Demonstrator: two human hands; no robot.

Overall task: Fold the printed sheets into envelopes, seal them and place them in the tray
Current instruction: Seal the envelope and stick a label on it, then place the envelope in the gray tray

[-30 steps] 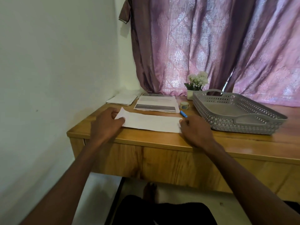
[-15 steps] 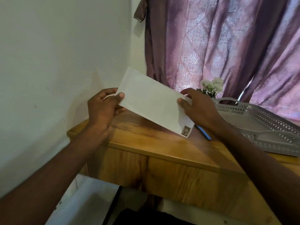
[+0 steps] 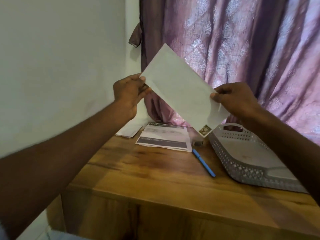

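A white envelope (image 3: 180, 90) with a stamp on its lower corner is held up in the air, tilted, above the wooden desk (image 3: 147, 174). My left hand (image 3: 129, 94) pinches its left end between thumb and fingers. My right hand (image 3: 237, 99) pinches its right edge. A stack of printed sheets (image 3: 164, 138) lies at the back of the desk. The grey perforated tray (image 3: 242, 163) stands to the right, with my right forearm over part of it.
A blue pen (image 3: 204, 162) lies between the sheets and the tray. A small tape roll (image 3: 198, 142) sits behind the pen. More white paper (image 3: 128, 131) lies at the back left by the wall. A purple curtain (image 3: 242, 49) hangs behind.
The envelope lay flat on the desk under both hands a second ago. Both hands have lifted it into the air and raised it higher.
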